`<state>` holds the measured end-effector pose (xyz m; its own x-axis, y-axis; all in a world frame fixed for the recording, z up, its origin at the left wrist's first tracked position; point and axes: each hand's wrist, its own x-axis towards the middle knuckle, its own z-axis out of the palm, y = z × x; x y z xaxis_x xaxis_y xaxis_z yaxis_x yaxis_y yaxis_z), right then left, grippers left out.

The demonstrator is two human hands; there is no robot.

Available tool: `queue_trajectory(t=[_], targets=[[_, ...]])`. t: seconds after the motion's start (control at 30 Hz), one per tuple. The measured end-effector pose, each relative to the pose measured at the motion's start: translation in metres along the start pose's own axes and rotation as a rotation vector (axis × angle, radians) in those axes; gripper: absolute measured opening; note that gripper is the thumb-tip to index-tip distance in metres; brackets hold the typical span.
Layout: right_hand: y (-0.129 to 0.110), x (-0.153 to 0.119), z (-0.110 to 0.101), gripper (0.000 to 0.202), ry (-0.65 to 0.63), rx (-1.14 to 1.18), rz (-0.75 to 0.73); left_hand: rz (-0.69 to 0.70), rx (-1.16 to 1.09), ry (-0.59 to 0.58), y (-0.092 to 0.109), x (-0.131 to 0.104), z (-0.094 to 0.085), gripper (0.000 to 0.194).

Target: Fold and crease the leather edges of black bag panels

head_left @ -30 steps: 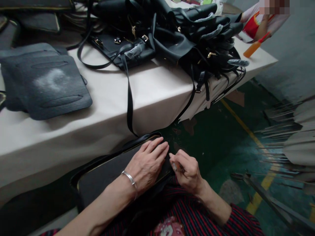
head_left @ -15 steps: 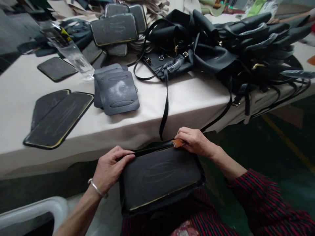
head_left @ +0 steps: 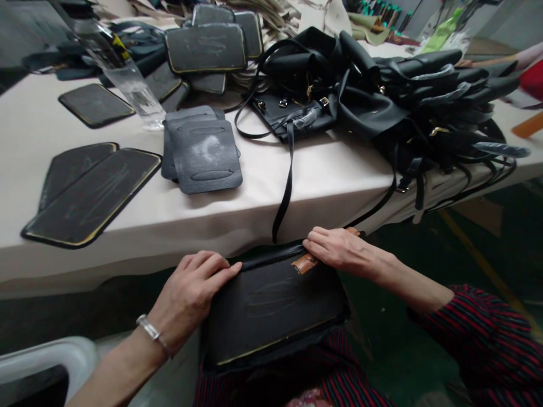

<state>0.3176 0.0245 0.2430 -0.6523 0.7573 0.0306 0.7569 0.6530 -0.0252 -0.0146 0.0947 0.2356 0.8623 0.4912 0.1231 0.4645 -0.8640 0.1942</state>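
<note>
A black bag piece with a rounded rectangular panel inside lies on my lap, a yellow line running along its near edge. My left hand is closed on its far left edge, thumb and fingers at the folded black rim. At the far right edge, my right hand presses fingertips onto the same rim. It also grips a flat orange-brown tool, whose one end rests over the panel and whose other end shows behind the knuckles. The palm side of each hand is hidden.
A white-covered table stands ahead. On it lie black bags with hanging straps, stacked slotted panels, yellow-edged panels and a clear bottle. A white chair is at lower left. Another person's arm shows at right.
My right hand has turned flatter, its fingertips now on the rim, and the orange-brown tool sits lower over the panel. My left fingers lie further over the edge. The view has shifted slightly.
</note>
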Motion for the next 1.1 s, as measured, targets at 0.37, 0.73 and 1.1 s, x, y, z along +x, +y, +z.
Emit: queue_trajectory(t=[0.37, 0.73, 1.1], targets=[[-0.003, -0.008, 0.015, 0.02, 0.304, 0.195, 0.104, -0.203, 0.544, -0.002, 0.101, 0.021, 0.014, 0.05], [-0.013, -0.016, 0.017, 0.025, 0.407, 0.139, 0.172, -0.179, 0.457, -0.055, 0.127, 0.066, 0.025, 0.051], [-0.023, -0.026, 0.028, 0.031, 0.399, 0.116, 0.19, -0.144, 0.41, -0.024, 0.118, 0.059, 0.025, 0.046]])
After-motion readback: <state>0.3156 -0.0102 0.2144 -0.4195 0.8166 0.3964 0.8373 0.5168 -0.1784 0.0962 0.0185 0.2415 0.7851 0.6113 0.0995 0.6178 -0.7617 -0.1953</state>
